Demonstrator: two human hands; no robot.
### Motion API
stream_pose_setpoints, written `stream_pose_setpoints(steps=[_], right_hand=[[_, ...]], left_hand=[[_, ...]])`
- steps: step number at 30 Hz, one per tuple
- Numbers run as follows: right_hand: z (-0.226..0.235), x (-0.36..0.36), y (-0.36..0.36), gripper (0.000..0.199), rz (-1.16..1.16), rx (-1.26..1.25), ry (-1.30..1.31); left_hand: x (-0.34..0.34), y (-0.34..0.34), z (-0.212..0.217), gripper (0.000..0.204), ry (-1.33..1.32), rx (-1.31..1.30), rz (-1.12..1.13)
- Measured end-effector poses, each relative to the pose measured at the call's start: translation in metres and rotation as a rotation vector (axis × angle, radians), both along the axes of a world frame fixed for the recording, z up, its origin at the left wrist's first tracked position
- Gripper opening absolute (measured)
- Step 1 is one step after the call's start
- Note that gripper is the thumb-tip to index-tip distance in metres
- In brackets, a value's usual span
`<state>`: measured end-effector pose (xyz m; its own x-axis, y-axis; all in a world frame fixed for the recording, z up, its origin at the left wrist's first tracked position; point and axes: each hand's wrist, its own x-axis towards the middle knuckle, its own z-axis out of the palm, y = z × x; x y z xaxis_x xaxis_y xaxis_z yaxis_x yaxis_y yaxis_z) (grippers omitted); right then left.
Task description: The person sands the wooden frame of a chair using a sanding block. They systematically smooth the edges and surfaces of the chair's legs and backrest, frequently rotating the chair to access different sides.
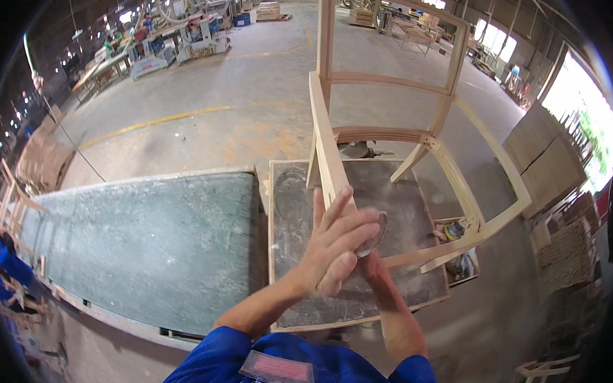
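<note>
A bare wooden chair frame (391,135) with arms stands on a dark-topped work table (388,198). My left hand (333,244) is over the front end of its left armrest (332,148), fingers stretched out and spread. Just beyond and below it, my right hand (370,264) is mostly hidden behind the left. Beside its fingers shows the edge of a grey rounded pad (374,237), which the right hand appears to grip; whether it is sandpaper I cannot tell.
To the left runs a long green-topped conveyor or bench (154,243). A wooden box (459,266) with a power tool sits at the table's right edge. Stacked cardboard (544,150) stands at the right, and machines (190,39) stand far left. People in blue (13,261) are at the left rim.
</note>
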<state>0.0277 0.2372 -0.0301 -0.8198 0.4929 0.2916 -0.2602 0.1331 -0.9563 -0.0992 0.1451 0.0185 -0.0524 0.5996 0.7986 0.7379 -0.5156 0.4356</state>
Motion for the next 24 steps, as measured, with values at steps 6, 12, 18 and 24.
stream_pose_setpoints(steps=[6,12,18,24], right_hand=[[-0.017,0.007,0.019,0.064,0.196,-0.15,-0.049],[0.003,-0.012,0.008,0.09,0.22,0.201,-0.271],[-0.043,-0.012,0.04,0.087,0.425,-0.074,0.013],[-0.03,-0.03,0.035,0.093,0.632,-0.216,-0.084]], left_hand=[[0.022,0.01,-0.009,0.054,-0.22,0.151,0.128],[0.072,0.003,-0.106,0.062,-0.413,0.287,0.363],[0.077,0.009,-0.066,0.073,-0.215,0.096,0.577],[0.092,0.009,-0.12,0.074,-0.051,0.198,0.792]])
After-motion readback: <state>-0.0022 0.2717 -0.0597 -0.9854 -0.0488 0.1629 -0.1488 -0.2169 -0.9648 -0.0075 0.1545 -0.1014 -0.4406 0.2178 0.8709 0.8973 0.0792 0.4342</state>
